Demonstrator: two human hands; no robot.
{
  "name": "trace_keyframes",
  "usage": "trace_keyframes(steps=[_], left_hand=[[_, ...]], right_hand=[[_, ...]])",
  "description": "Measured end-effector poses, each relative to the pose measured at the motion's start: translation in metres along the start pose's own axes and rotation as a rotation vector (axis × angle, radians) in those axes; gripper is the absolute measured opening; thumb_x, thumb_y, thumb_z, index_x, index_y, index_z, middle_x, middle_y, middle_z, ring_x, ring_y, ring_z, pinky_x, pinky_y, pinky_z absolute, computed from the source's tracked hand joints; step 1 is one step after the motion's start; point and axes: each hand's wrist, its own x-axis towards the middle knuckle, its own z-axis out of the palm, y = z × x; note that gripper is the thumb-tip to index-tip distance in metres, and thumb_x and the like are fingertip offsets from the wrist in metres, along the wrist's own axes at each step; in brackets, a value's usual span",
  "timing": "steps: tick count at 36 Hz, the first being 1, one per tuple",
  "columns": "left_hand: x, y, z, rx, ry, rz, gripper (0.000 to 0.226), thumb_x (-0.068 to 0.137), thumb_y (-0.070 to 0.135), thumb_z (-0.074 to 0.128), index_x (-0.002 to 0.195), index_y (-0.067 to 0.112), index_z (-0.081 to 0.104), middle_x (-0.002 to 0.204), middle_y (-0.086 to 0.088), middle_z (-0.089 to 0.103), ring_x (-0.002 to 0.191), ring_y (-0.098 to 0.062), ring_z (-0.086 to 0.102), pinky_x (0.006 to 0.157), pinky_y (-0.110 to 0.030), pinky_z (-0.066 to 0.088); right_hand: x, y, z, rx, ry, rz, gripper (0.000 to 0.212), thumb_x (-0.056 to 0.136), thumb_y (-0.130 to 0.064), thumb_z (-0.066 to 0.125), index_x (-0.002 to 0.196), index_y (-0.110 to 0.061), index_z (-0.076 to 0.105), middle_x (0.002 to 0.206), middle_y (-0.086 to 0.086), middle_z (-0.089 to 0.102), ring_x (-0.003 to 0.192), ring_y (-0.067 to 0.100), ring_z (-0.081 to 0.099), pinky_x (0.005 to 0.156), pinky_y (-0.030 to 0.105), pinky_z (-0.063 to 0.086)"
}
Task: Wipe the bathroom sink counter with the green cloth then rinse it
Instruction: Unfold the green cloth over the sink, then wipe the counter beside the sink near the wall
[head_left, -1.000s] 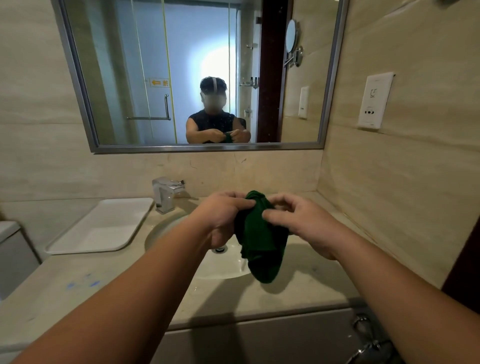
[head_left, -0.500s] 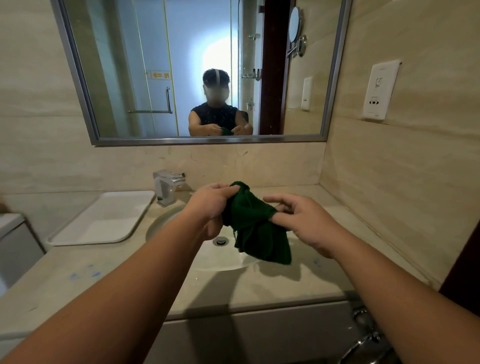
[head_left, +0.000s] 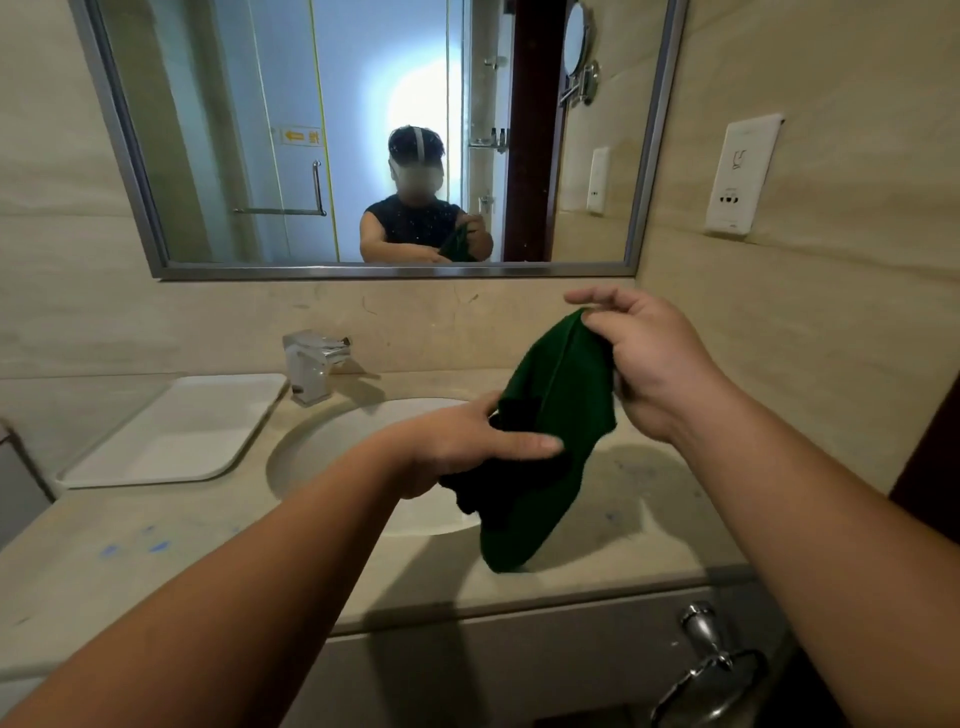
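Holding green cloth (head_left: 558, 415) in air over right rim of sink basin (head_left: 332, 452), clear of counter (head_left: 156, 551): right hand (head_left: 649, 364) grip pinching top edge high, left hand (head_left: 467, 441) grip grasping lower bunch, probably spreading it for wiping blue smears (head_left: 135, 545).

Dark green cloth (head_left: 556, 415), crumpled, aloft over beige counter (head_left: 156, 551)
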Motion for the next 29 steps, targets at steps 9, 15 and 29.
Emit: trace_keyframes(steps=[9,15,29], left_hand=[[0.031,0.002,0.026,-0.06,-0.081,0.007,0.036,0.096,0.031,0.076,0.127,0.012,0.07,0.114,-0.013,0.08,0.106,-0.031,0.077,0.092,-0.044,0.062],[0.057,0.019,0.073,-0.349,-0.153,-0.025,0.031,0.097,0.024,0.075,0.119,0.005,0.065,0.117,-0.02,0.077,0.107,-0.035,0.076,0.096,-0.049,0.06],[0.108,-0.001,0.124,0.412,0.187,0.01,0.049,0.099,0.042,0.067,0.142,0.02,0.057,0.133,-0.007,0.068,0.107,-0.024,0.067,0.09,-0.036,0.054]], right_hand=[[0.017,-0.023,-0.089,0.015,0.413,0.134,0.034,0.099,-0.002,0.048,0.108,-0.019,0.076,0.094,0.012,0.07,0.076,0.029,0.069,0.06,0.044,0.064],[0.013,0.001,-0.134,-0.185,0.564,0.089,0.039,0.093,-0.001,0.047,0.102,-0.024,0.077,0.103,0.007,0.071,0.092,0.028,0.07,0.058,0.033,0.061],[-0.014,0.096,-0.177,-1.319,-0.175,0.103,0.028,0.099,-0.041,0.055,0.113,-0.029,0.077,0.108,-0.004,0.076,0.096,0.02,0.068,0.081,0.034,0.056]])
